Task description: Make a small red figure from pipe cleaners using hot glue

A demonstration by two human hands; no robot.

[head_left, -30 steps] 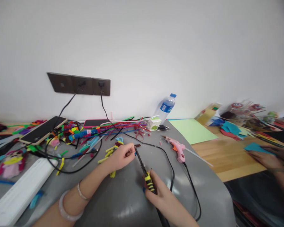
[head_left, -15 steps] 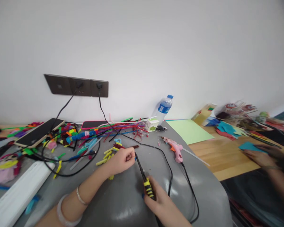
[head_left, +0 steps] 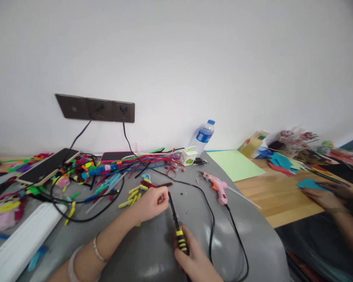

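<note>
On my feed, the right hand [head_left: 192, 252] sits slightly further left than half a second ago, and the black tool [head_left: 175, 221] between my hands, over the worktop [head_left: 153, 250], stands steeper. My right grip is closed around its yellow-banded handle. The left hand [head_left: 153, 201] keeps its pose, fingers curled together at the tool's tip; I cannot tell what that grip holds.

The worktop is grey and glossy. Yellow pipe cleaners [head_left: 133, 196] lie by the left hand, a brown pipe cleaner [head_left: 165, 184] just beyond it. A white bar [head_left: 26, 239] lies at the left; the pink glue gun [head_left: 221, 190] rests near the worktop's rounded right edge. Past that edge, a co-worker's hand [head_left: 320, 197] touches blue paper [head_left: 312, 184] on a wooden table [head_left: 261, 196].

For moving rightward, I have grey surface up to the black cable [head_left: 213, 227]. The far edge meets a white wall [head_left: 176, 70].
</note>
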